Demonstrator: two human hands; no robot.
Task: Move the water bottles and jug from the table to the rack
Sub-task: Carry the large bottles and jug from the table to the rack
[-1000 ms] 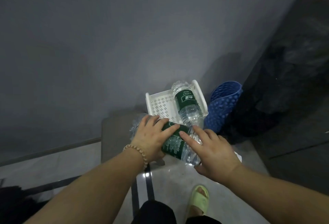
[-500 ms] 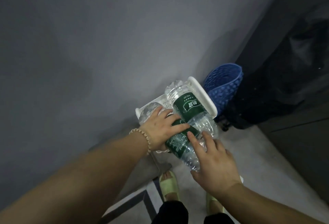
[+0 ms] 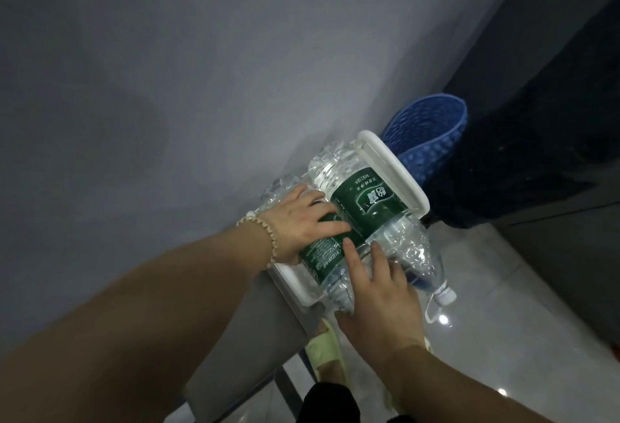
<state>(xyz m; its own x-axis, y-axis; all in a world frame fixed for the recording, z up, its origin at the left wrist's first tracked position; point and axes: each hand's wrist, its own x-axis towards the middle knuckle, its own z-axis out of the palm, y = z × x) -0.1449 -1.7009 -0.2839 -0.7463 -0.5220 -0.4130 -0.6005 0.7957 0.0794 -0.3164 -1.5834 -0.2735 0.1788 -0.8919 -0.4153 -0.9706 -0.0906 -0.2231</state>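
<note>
Two clear water bottles with green labels lie side by side in a white rack (image 3: 392, 169) by the wall. The right bottle (image 3: 365, 202) points its white cap toward me, past the rack's near edge. The left bottle (image 3: 322, 254) lies beside it, and both my hands are on it. My left hand (image 3: 298, 217), with a bead bracelet on the wrist, presses on its upper half. My right hand (image 3: 379, 291) grips its lower end near the rack's front rim. No jug is in view.
A blue perforated basket (image 3: 426, 134) stands right behind the rack. Dark cloth hangs at the right. The grey wall runs along the left. A grey surface (image 3: 235, 338) lies under my left forearm, with glossy floor tiles and my sandalled feet below.
The bottle in my hands has gone from in front of the rack into it, beside the first bottle. The view has closed in and tilted.
</note>
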